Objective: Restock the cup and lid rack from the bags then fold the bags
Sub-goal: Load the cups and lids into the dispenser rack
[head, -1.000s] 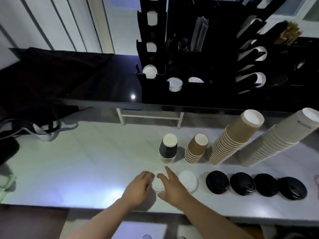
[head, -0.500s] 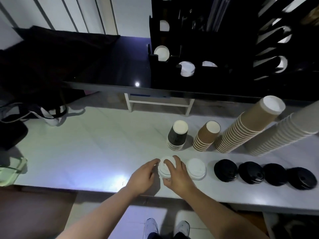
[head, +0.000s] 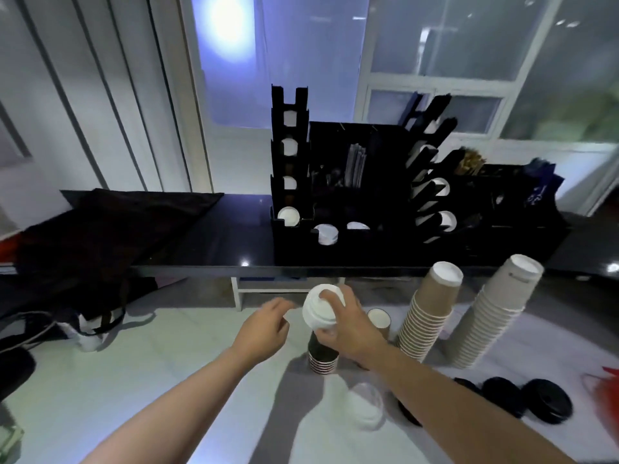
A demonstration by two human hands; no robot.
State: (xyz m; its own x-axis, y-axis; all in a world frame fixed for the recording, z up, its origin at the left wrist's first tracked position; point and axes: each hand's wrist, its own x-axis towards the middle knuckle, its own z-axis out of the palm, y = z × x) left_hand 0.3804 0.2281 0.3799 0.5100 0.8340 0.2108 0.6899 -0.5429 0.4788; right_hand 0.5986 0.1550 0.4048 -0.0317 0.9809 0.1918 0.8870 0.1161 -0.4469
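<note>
My right hand grips a short stack of white lids, lifted above the white counter and over the small stack of black cups. My left hand hovers just left of the lids with fingers loosely curled, holding nothing. The black cup and lid rack stands on the dark shelf behind, with white lids showing in its lower slots. A second stack of white lids lies on the counter. Black lids lie to the right.
Two tall leaning stacks of paper cups, brown and pale, stand at the right. A short brown cup stack is partly behind my right hand. A dark bag lies on the shelf at left. Something red sits at the right edge.
My right hand has lifted the white lid stack off the counter and up toward the rack. My left hand let go of it and rose alongside. The camera tilted upward.
</note>
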